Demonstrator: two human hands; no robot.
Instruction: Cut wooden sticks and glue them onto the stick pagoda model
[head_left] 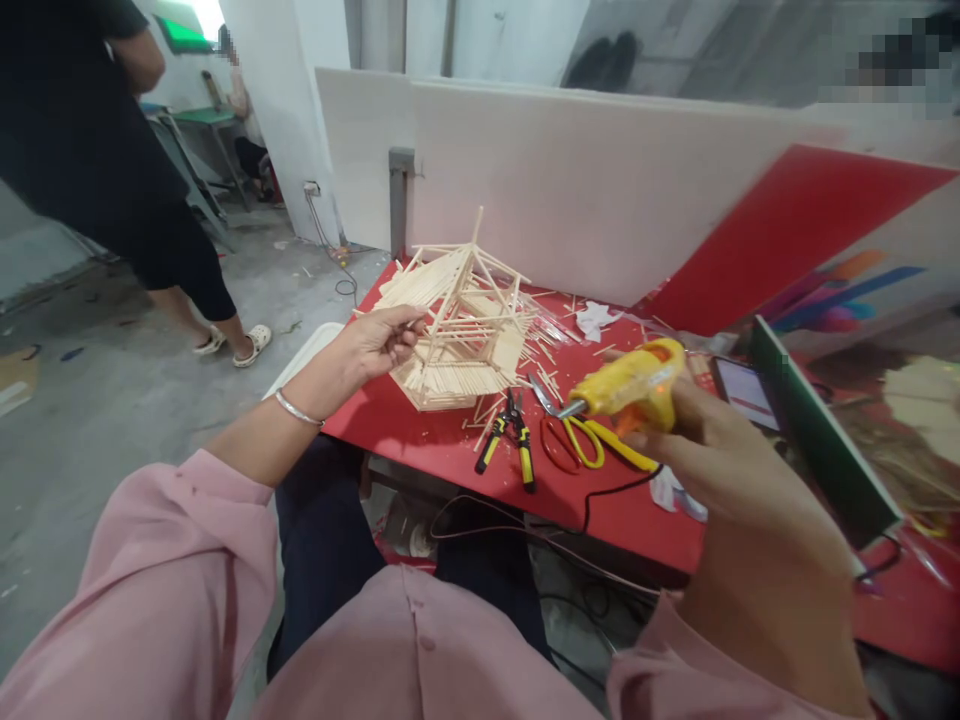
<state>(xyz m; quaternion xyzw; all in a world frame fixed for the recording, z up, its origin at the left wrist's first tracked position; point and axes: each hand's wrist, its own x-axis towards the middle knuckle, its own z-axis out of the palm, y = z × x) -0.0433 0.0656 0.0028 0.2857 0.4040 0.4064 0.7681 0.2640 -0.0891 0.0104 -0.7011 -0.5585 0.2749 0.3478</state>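
Note:
A small house-like model [469,330] of thin wooden sticks, with a pointed, partly covered roof, stands on the red table [420,450]. My left hand [386,340] is at its left side, thumb and fingers pinched against the roof edge; what lies between the fingertips is too small to make out. My right hand [720,450] is closed around a yellow hot glue gun [637,385], held above the table with its metal nozzle pointing left. Beneath the nozzle lie scissors [574,440] with red and yellow handles. Black-and-yellow pliers [510,440] rest left of them.
Loose sticks [544,350] and a crumpled white tissue [596,320] lie behind the tools. At right are a phone [746,392] and an upright green board [817,440]. White panels [562,190] stand behind the table. A black cord trails from the glue gun. A person [112,150] stands at left.

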